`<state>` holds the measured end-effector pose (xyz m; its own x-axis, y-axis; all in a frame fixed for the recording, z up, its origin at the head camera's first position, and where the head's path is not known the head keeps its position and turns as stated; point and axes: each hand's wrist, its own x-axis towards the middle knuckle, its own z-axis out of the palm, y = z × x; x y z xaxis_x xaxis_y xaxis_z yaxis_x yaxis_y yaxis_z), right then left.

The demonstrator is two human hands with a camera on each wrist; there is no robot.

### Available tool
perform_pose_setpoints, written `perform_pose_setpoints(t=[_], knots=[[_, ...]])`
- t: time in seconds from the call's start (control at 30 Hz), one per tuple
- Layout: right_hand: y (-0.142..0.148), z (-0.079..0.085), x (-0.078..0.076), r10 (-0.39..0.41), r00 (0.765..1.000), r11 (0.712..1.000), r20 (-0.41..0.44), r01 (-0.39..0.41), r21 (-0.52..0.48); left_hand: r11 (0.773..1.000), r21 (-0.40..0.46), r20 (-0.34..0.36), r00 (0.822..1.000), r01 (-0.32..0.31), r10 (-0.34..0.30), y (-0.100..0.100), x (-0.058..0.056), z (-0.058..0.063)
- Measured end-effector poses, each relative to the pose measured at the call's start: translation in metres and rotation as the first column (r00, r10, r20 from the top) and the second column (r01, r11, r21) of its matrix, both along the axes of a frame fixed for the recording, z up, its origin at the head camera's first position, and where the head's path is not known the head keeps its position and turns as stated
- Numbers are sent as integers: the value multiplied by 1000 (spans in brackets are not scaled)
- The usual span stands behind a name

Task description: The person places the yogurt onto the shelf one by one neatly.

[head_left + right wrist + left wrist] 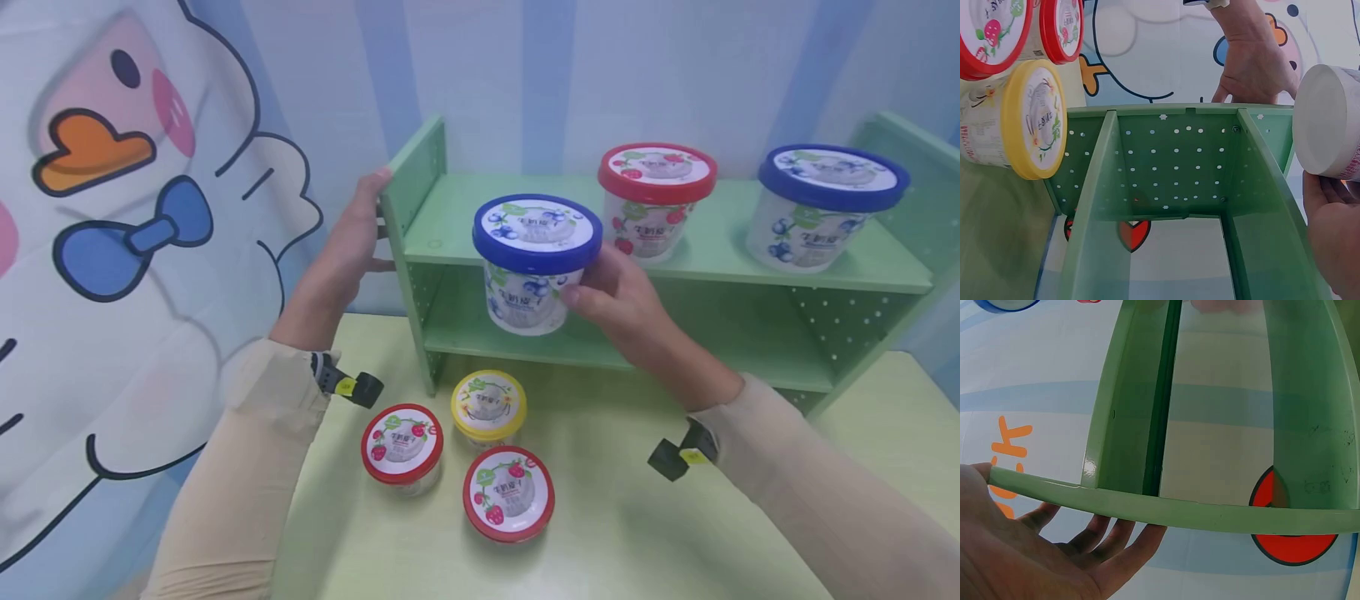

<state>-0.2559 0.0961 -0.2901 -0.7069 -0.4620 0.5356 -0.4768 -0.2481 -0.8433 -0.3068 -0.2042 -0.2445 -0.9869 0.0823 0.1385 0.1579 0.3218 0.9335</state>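
Note:
My left hand (341,250) holds the left side panel of a green shelf unit (416,300). In the left wrist view its thumb is at the panel's top corner and its fingers lie against the outer side. With my right hand (630,308) I grip a blue-lidded tub (528,292) printed with blueberries, its thumb on the front wall. That tub is upright before the upper board's left part; the right wrist view shows its white base (1320,119). To its right, a red-lidded tub (652,229) and another blue-lidded tub (802,237) stand on the upper board.
On the table (600,517) before the shelf stand a yellow-lidded tub (487,408) and two red-lidded tubs, one left (401,446) and one nearer (510,496). A cartoon-printed backdrop (465,67) hangs close behind the shelf.

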Motion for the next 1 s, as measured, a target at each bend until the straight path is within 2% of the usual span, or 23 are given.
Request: perform_pose_setpoints(t=[0.17,0.27,0.6,1.0], knots=[[-6,4,-7,-2,999,1000,-41,2,-4,1000,11,-1,1000,1,-1,0,-2,-1],[-9,8,-11,-11,999,1000,-38,11,-7,1000,13,1,1000,0,0,0,-2,-2],[-18,22,-20,-65,997,997,35,63,44,1000,12,-4,1000,-1,1,-1,-2,-3],[-29,39,-30,-137,985,976,102,117,183,1000,9,1,1000,-6,6,-1,-3,-3]])
